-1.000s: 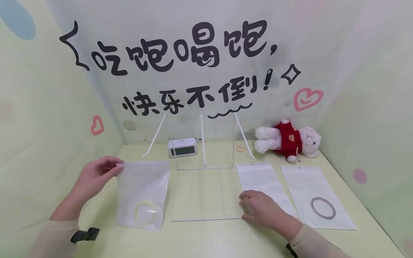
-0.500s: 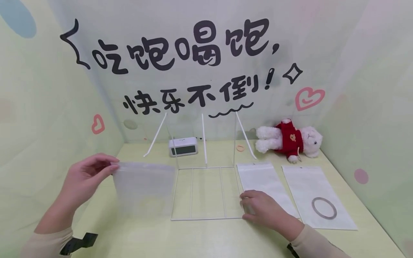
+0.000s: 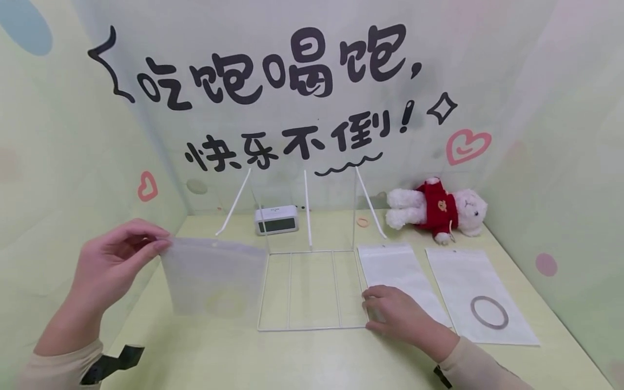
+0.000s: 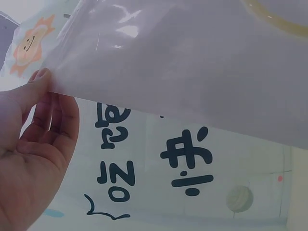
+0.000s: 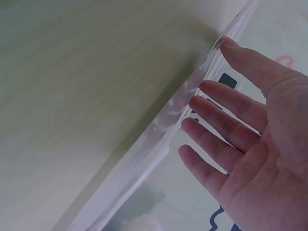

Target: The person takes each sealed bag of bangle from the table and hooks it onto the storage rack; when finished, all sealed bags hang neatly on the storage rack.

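Note:
My left hand [image 3: 114, 265] pinches the top left corner of a white zip bag [image 3: 214, 276] between thumb and fingers, holding it up left of a white wire rack [image 3: 312, 328]. A yellow ring [image 4: 272, 21] shows inside the bag in the left wrist view; in the head view it is only faint. My right hand [image 3: 404, 319] rests at the right side of the rack's base, beside a second white bag [image 3: 390, 262] lying flat. In the right wrist view its fingers are extended, the fingertips along a bag's edge.
A third white bag [image 3: 507, 281] lies at the right with a grey ring [image 3: 497, 328] showing. Three prongs [image 3: 307, 211] rise from the rack. Behind stand a white digital clock [image 3: 276, 219] and a plush toy [image 3: 439, 208] in a red sweater, lying on its side near the printed backdrop.
My left hand has moved left and slightly up, raising the bag and turning it, so the yellow ring shows less plainly. The right hand and rack have stayed put.

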A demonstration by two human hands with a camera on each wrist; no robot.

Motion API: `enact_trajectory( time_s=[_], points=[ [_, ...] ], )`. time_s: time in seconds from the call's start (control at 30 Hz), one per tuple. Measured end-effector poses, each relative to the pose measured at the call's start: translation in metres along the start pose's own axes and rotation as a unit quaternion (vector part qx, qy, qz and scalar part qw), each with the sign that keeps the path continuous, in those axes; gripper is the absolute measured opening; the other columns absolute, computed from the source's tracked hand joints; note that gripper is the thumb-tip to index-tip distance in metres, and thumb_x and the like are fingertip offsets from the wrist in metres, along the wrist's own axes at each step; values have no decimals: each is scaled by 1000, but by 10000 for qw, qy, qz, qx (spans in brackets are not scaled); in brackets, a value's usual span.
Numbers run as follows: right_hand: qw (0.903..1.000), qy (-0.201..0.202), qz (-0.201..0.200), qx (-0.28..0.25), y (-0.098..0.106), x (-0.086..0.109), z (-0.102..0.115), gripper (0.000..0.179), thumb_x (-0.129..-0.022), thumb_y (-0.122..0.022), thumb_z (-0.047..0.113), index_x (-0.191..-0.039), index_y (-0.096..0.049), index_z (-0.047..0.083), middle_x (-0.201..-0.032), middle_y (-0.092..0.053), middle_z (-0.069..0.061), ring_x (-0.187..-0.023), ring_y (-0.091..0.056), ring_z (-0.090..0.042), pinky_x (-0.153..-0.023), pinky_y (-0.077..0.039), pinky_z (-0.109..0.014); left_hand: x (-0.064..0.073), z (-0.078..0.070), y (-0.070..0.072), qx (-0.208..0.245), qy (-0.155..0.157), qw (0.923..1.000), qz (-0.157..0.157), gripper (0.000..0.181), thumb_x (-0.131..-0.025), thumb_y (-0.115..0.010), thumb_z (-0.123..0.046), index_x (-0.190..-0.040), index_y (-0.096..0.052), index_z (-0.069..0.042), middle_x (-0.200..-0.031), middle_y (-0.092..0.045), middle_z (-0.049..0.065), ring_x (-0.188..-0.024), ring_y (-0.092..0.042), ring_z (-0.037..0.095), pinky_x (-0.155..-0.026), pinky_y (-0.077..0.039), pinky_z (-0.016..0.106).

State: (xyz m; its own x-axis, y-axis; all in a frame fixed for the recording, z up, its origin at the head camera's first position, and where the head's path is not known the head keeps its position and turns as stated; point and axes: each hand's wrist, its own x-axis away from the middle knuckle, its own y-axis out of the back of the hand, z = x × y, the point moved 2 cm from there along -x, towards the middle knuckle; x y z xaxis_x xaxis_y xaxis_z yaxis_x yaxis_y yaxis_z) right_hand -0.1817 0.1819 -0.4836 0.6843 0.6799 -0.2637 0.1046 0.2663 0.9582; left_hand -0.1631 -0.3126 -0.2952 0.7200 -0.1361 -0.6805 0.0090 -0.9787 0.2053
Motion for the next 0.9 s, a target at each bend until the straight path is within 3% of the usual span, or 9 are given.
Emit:
enact_trajectory(
  time_s=[0.13,0.4,0.7,0.9],
  points=[
    [10000,-10,13,19,0,0,0,32,-76,-90,28,-101,-78,10,-118,-73,-7,-111,-69,-26,-95,-59,-44,-5,-7,-3,326,-297,9990,-86,26,-78,-62,35,-101,-65,23,-97,-75,11,-81,-70,15,-72,-60,15],
    [10000,1,19,5,0,1,2,31,-77,-89,29,-100,-78,10,-117,-72,-7,-111,-69,-27,-94,-59,-44,-12,-13,-7,536,-281,9974,-387,26,-77,-58,38,-100,-64,25,-96,-76,12,-85,-72,15,-73,-61,15],
    [10000,25,-16,-1,1,1,2,31,-77,-89,28,-100,-78,10,-118,-72,-7,-111,-69,-27,-95,-59,-45,-17,-7,-13,637,-369,9959,-532,28,-74,-60,39,-100,-63,27,-94,-76,13,-86,-72,17,-74,-61,17],
    [10000,67,-56,-48,0,0,2,32,-77,-89,27,-100,-78,9,-118,-72,-8,-111,-69,-27,-95,-60,-44,-20,3,-17,455,-122,9973,-559,26,-77,-64,34,-101,-65,24,-92,-76,10,-84,-71,15,-72,-61,16]
  ],
)
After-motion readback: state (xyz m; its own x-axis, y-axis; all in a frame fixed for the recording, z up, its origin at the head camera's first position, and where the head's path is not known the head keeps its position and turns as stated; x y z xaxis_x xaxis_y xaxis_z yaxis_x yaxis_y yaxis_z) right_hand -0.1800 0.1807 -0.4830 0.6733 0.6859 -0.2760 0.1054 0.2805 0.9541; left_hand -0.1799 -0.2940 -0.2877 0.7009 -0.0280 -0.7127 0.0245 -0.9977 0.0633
